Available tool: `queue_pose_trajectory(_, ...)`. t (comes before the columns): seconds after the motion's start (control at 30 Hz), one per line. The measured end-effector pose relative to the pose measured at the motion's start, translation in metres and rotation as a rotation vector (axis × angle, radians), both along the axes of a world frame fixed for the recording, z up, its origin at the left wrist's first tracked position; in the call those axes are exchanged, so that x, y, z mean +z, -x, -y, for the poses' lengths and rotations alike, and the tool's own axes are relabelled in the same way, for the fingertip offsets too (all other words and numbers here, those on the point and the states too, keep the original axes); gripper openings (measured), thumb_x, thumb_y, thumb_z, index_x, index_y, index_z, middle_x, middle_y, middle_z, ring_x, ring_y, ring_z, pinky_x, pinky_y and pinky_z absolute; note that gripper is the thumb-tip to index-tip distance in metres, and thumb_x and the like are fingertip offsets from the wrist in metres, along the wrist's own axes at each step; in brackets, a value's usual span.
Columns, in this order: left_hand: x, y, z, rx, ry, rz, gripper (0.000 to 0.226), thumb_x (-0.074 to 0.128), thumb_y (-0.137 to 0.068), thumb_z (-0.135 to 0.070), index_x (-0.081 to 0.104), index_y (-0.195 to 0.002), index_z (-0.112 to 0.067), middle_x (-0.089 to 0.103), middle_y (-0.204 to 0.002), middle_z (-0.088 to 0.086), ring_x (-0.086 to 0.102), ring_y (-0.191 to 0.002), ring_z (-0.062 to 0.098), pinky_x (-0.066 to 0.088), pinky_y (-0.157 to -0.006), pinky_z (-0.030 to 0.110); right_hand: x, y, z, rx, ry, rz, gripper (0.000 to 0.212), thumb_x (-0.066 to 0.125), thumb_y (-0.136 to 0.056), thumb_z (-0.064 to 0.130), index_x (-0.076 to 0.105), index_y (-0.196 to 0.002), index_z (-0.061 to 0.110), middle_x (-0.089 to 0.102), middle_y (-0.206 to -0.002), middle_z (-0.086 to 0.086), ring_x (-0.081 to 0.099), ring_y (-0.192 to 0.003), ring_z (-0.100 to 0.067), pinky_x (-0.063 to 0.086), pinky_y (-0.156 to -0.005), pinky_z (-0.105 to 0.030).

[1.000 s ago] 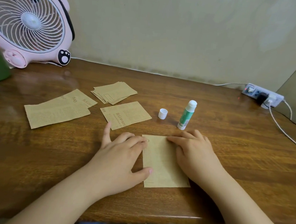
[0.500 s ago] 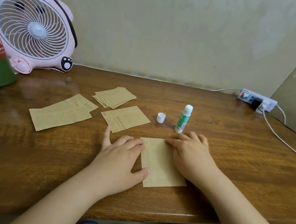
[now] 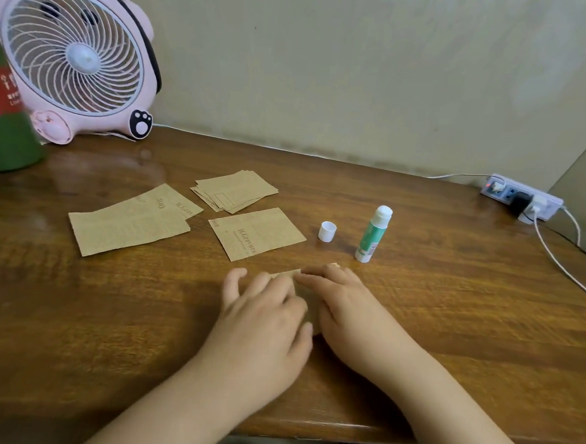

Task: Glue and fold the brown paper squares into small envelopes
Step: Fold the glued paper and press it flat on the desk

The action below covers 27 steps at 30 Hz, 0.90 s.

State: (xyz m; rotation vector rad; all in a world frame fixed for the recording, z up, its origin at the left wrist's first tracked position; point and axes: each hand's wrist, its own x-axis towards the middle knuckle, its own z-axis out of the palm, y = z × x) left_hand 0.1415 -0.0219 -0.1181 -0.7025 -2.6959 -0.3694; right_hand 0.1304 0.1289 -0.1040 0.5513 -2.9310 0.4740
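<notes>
Both hands, left hand [image 3: 262, 309] and right hand [image 3: 345, 304], lie flat on folded paper [image 3: 286, 273] near glue stick [image 3: 373, 235]; should press seam evenly, firmly.

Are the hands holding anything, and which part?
Both the left hand and right hand lie on a brown paper piece, covering most of it. Blur hides whether fingers pinch it.

Glossy grained wooden table [image 3: 450, 317], matt brown paper squares [image 3: 256, 233], smooth plastic glue stick [image 3: 373, 235] and cap [image 3: 327, 231].
</notes>
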Motion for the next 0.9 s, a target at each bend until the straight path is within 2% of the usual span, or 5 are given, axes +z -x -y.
queue_pose_trajectory(0.3,-0.024,0.021,0.028,0.080,0.053,-0.061,0.050,0.038,-0.078,-0.057,0.073,-0.097,-0.028,0.066,-0.100,-0.019,0.061,-0.099,0.014,0.015,-0.101,0.057,-0.012,0.006,0.011,0.041,-0.067,-0.006,0.077,0.004,-0.074,0.042,0.039,-0.140,0.026,0.042,-0.139,0.012,0.036,-0.116,-0.010,0.028,-0.101,-0.019)
queue_pose_trajectory(0.47,-0.025,0.021,0.028,0.102,0.049,-0.083,0.051,0.037,-0.078,-0.059,0.074,-0.095,-0.028,0.067,-0.101,-0.019,0.063,-0.100,0.015,0.015,-0.101,0.058,-0.008,0.013,-0.017,-0.163,-0.060,0.009,0.051,0.030,-0.093,0.015,0.037,-0.143,0.024,0.034,-0.146,0.013,0.031,-0.122,-0.010,0.019,-0.101,-0.013)
queue_pose_trajectory(0.63,-0.023,0.020,0.028,0.100,0.066,-0.064,0.052,0.036,-0.079,-0.057,0.074,-0.096,-0.026,0.068,-0.101,-0.017,0.063,-0.101,0.016,0.015,-0.101,0.058,-0.011,0.018,-0.021,-0.251,-0.064,-0.010,0.046,0.031,-0.095,0.017,0.043,-0.139,0.022,0.041,-0.141,0.012,0.033,-0.123,-0.011,0.024,-0.101,-0.016)
queue_pose_trajectory(0.8,-0.025,0.019,0.034,0.071,-0.004,-0.004,0.046,0.038,-0.081,-0.055,0.068,-0.106,-0.030,0.056,-0.119,-0.009,0.045,-0.113,0.013,0.023,-0.104,0.059,0.000,0.005,-0.024,-0.412,0.303,0.018,0.042,0.037,-0.095,0.012,0.051,-0.132,0.024,0.047,-0.129,0.009,0.039,-0.119,-0.003,0.025,-0.090,-0.012)
queue_pose_trajectory(0.9,-0.023,0.020,0.036,0.028,-0.079,-0.048,0.042,0.063,-0.081,-0.040,0.060,-0.121,-0.028,0.050,-0.115,-0.010,0.040,-0.108,0.011,0.029,-0.101,0.054,0.004,-0.006,-0.034,-0.512,0.343,0.102,0.042,0.038,-0.096,0.017,0.046,-0.135,0.030,0.050,-0.129,0.007,0.043,-0.107,-0.004,0.033,-0.081,-0.017)
